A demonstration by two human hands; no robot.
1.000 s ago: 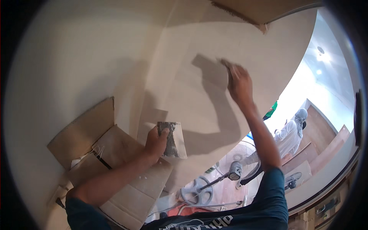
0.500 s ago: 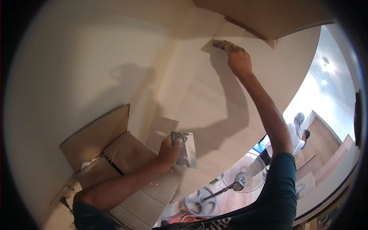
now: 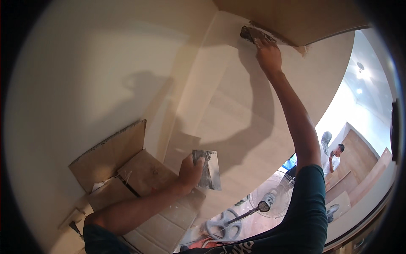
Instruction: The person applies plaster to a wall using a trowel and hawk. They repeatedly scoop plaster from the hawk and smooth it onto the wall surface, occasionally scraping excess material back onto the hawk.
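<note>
My right hand (image 3: 268, 54) is stretched far up and grips a putty knife (image 3: 250, 34), its blade pressed against the pale curved wall (image 3: 228, 106) just under a brown overhang (image 3: 296, 17). My left hand (image 3: 189, 172) is held low in front of me, closed on a flat metal plaster holder (image 3: 208, 170) smeared with grey putty. Both forearms come in from the lower edge, in dark teal sleeves. The wall shows smooth, freshly skimmed bands.
An open cardboard box (image 3: 127, 178) lies flattened at lower left. A standing fan (image 3: 270, 199) and a round base (image 3: 224, 224) sit on the floor below. Another person (image 3: 336, 156) stands far off on the right near wooden panels.
My right hand has swept the putty knife up the wall to the overhang. My left hand with the holder has stayed low, shifting slightly right in view.
</note>
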